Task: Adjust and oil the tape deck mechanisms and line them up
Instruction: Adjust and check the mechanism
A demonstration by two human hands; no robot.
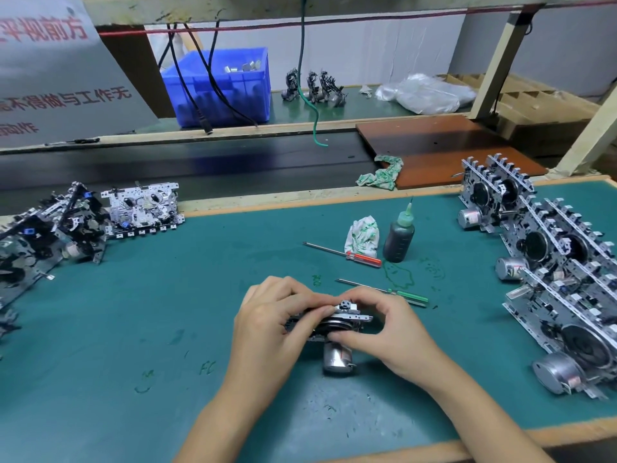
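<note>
Both your hands are curled round one tape deck mechanism at the middle of the green mat, a touch toward six o'clock. Your left hand grips its nine o'clock end, fingertips pinching along the top edge. Your right hand holds the three o'clock end, thumb tucked under by the flywheel, fingers over the small block on top. The silver motor hangs off the side nearest you, at six o'clock.

It looks like a stiff stamped-metal frame, light but motor-heavy on one side, so expect it to tip that way. Keep hold of the frame edges; the levers and the belt look easy to bend or knock off, and any oil will make it slippery.

At one o'clock lies the green-handled screwdriver, just beside your right hand. Beyond it sit the red-handled screwdriver, a rag and the oil bottle. At three o'clock the lined-up row of mechanisms stands on edge. At nine to ten o'clock sits a loose pile of mechanisms.
</note>
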